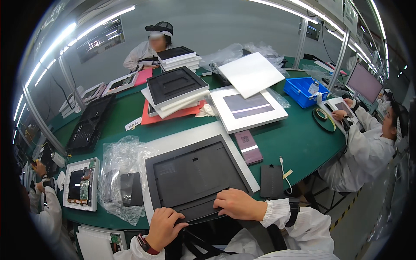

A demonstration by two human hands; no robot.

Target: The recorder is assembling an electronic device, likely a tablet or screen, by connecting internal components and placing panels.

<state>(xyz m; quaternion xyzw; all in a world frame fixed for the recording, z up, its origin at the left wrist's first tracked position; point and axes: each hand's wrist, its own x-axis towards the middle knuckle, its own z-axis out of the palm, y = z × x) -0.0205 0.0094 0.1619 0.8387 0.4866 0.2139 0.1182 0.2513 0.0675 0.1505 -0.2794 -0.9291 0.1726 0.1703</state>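
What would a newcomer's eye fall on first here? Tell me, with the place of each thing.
Probably the large black panel at the near side of the green table, with the person's left hand and right hand at its near edge. Next, perhaps, the bright white slab lying askew over a white-framed panel beyond it, and the vivid blue bin farther right on the table.
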